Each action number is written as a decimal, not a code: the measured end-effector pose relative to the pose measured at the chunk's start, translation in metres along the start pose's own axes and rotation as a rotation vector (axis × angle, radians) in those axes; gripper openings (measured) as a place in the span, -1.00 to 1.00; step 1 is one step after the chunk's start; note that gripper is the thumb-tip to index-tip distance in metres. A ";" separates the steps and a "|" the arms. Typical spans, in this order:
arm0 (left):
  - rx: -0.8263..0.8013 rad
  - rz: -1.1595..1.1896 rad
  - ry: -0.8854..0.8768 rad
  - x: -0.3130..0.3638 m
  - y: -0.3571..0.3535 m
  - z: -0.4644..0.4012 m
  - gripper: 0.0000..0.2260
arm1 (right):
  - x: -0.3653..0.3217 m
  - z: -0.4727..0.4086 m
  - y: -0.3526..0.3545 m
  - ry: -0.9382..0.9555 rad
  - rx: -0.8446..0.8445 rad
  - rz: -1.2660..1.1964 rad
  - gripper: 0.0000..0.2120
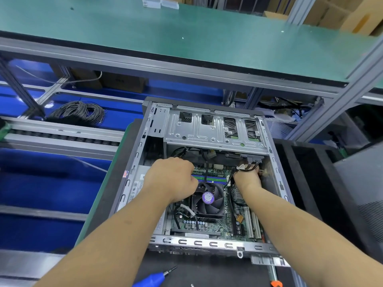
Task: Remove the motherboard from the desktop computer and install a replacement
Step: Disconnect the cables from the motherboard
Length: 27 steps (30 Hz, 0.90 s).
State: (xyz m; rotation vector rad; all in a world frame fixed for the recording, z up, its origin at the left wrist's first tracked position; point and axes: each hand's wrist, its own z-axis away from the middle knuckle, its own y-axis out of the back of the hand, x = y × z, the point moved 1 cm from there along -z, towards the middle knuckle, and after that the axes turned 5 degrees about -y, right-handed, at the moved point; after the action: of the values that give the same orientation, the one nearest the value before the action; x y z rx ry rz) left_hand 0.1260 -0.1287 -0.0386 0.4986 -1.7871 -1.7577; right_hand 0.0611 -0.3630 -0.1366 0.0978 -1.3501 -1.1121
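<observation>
Inside open desktop computer (pixel 207 129): left hand (pixel 173 179) curled above motherboard (pixel 209 223), grasp unclear; right hand (pixel 247 177) gripping black cables (pixel 248 165).

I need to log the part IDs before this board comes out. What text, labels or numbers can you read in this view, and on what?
None can be read.
Purple fan sticker: print blurred.
White power supply label: marks too small.
Motherboard: markings too small.
</observation>
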 end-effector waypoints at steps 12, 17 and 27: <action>-0.003 -0.006 0.009 0.000 0.000 0.000 -0.81 | 0.000 0.001 0.005 0.002 -0.038 0.038 -0.64; -0.020 -0.018 0.009 0.001 0.003 0.001 -0.81 | 0.005 0.003 0.007 0.021 -0.014 0.020 -0.67; -0.016 -0.035 0.003 0.000 0.001 -0.001 -0.82 | 0.008 0.004 0.009 0.039 -0.003 0.004 -0.65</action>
State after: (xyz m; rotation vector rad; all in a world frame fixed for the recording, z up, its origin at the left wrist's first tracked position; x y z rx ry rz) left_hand 0.1266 -0.1298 -0.0378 0.5284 -1.7707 -1.7924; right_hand 0.0621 -0.3616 -0.1241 0.1139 -1.3130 -1.1035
